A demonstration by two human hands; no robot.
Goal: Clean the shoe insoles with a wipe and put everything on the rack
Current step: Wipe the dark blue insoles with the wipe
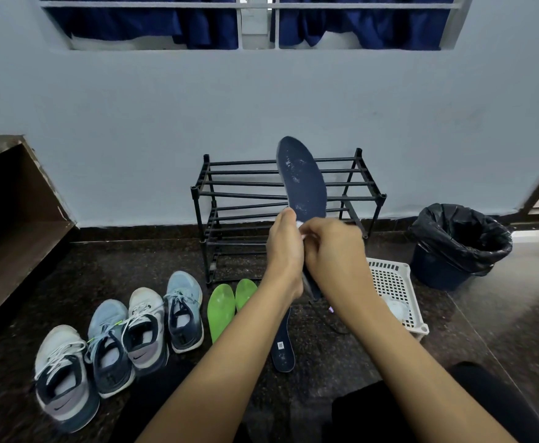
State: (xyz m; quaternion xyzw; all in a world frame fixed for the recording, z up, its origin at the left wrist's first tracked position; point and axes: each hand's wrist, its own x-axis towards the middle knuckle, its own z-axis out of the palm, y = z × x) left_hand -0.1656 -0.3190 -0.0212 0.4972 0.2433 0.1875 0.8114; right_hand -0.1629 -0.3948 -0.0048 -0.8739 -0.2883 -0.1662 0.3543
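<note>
forearms (217,362): both rise from the frame bottom; the hands meet mid-air in front of the black tube-frame shoe rack (245,183).
left hand (285,247): curled round the lower part of the dark navy foam insole (303,180), holding it upright.
right hand (332,247): fingers closed on the small white wipe (300,226), pressed against the insole.
floor: second navy insole (282,350), two green insoles (221,310) and four sneakers (146,327); nothing is on the rack.
risk: the insole may flex under rubbing and slip the one-hand grip. The bunched wipe could miss the toe end.

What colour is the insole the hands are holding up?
The insole is dark navy blue with pale specks, as the head view shows.
</note>
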